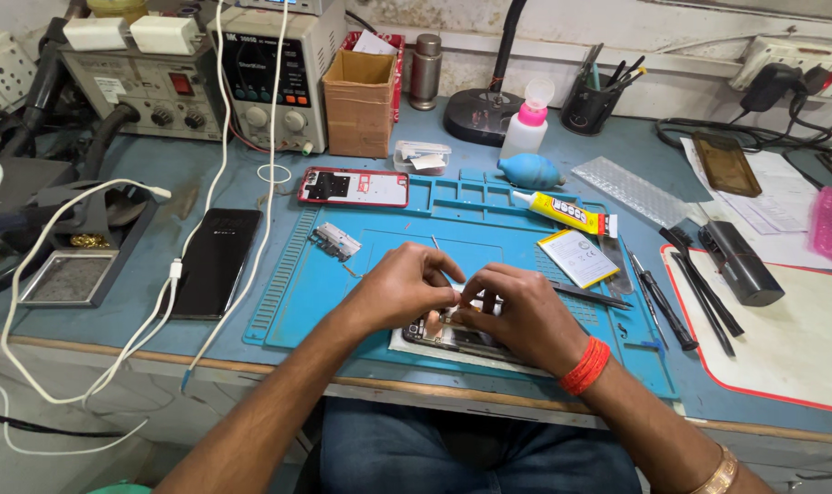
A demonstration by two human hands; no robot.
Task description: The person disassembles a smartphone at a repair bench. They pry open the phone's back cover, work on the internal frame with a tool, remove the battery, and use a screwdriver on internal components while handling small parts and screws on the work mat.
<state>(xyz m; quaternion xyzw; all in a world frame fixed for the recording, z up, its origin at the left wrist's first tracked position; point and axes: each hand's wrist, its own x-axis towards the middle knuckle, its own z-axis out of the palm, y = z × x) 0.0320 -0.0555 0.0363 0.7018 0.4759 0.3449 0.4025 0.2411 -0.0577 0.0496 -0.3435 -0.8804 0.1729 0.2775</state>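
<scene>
Bare mat (388, 240) ahead; glue tube (565, 211), battery (577, 257) crowd right.

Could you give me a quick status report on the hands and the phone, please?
Left hand and right hand both on opened phone, on blue mat. Thin tool at left fingers. Nothing blocking.

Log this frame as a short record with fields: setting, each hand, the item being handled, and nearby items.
setting: workbench with a blue mat
left hand: left hand pinching a thin metal tool over the opened phone
right hand: right hand pressing on the opened phone, orange thread on the wrist
item handled: opened phone lying at the mat's near edge, partly hidden by both hands
nearby on mat: battery, glue tube, red phone frame, small metal part
off mat: black phone, white cables
</scene>
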